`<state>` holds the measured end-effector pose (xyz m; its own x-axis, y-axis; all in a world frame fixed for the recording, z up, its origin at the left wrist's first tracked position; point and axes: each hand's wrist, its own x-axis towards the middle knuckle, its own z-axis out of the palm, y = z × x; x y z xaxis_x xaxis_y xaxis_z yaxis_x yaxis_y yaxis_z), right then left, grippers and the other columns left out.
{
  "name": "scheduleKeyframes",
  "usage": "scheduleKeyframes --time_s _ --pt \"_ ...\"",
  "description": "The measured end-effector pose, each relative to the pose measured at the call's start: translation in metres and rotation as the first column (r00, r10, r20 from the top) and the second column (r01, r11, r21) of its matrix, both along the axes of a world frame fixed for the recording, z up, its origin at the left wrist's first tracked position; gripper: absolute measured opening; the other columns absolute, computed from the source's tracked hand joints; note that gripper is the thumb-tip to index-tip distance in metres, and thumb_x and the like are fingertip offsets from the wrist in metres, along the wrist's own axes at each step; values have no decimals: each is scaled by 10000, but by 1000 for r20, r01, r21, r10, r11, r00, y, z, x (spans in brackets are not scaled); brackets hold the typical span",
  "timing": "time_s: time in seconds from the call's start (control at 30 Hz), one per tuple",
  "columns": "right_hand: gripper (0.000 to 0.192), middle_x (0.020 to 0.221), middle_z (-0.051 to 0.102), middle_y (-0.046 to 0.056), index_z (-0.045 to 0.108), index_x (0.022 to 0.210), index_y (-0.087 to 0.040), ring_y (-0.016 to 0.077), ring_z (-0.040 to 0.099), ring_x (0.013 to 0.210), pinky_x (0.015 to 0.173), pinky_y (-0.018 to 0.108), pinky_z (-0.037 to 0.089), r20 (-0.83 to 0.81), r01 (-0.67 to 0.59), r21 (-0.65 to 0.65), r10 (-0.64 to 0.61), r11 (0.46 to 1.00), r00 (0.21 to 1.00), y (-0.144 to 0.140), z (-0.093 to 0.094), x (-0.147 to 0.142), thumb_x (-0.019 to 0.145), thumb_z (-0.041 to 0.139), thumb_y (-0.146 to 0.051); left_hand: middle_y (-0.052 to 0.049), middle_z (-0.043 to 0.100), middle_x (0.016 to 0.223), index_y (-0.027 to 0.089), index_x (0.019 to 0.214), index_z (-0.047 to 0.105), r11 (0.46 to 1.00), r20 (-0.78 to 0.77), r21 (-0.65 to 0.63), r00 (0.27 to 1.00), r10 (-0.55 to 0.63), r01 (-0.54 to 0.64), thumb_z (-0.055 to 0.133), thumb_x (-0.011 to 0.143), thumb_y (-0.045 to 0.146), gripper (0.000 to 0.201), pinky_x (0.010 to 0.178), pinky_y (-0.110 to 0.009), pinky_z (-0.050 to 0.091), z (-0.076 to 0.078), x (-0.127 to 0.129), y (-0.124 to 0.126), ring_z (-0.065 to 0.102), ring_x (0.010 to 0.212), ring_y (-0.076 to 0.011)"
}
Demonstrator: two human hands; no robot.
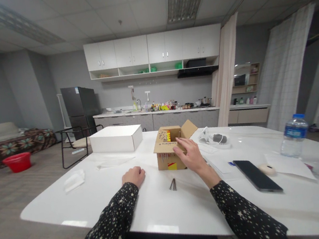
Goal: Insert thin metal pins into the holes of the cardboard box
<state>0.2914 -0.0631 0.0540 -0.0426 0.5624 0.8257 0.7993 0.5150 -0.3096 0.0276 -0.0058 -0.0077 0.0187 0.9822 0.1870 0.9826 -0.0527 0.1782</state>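
A small open cardboard box (166,161) with red and yellow print stands on the white table in front of me. My right hand (189,153) is over its right side, thumb and fingers stretched out at the opening and nothing visible in them. Whether the fingertips touch the inside is hidden. My left hand (134,177) rests on the table to the left of the box, its fingers curled in, and no object shows in it. Between my hands and nearer to me lie a few dark screws or nails (173,184), too small to tell which.
At the back left of the table (153,217) stands a white box (116,139). Crumpled white tissue (74,180) lies at left. To the right are a black phone (256,175), a round beige item (266,169), a water bottle (294,136) and a white corded device (214,139).
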Motion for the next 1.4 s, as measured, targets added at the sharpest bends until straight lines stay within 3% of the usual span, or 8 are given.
scheduleKeyframes --time_s 0.47,0.67,1.07,1.23,1.4 --pt "494 1313 607 133 606 1298 -169 272 532 1230 1062 457 369 9 0 -16 0 1000 1000 -1 2 0 923 495 -470 -136 725 1021 225 927 693 1000 -4 -2 1000 2 -2 332 883 422 414 794 -378 493 0 1 1 676 971 -292" --pt "441 1307 621 111 620 1269 -194 266 545 1221 1034 456 362 49 41 -36 -39 999 998 2 11 -5 927 502 -445 -139 723 1020 224 937 695 1000 -11 6 1000 5 -5 333 885 424 416 791 -386 492 1 0 2 679 963 -296" --pt "223 974 746 59 714 931 -233 248 646 979 930 438 393 -53 87 -61 -90 994 995 6 25 -22 892 502 -293 -134 727 1006 226 915 698 1000 13 9 1000 9 -9 344 885 423 406 783 -390 486 1 -9 2 679 953 -300" --pt "188 895 748 41 694 886 -241 228 679 842 822 376 481 -131 72 -111 -86 991 988 10 28 -22 843 512 -264 -131 727 1001 229 919 700 1000 9 14 1000 8 -9 346 884 425 406 780 -387 489 0 -13 3 681 950 -298" --pt "145 874 738 39 631 884 -234 231 688 841 798 359 481 -120 108 -148 -126 983 985 17 30 -21 825 500 -212 -130 726 1005 230 927 702 1000 11 14 1000 12 -12 350 886 425 405 786 -384 488 0 -17 3 680 954 -294"
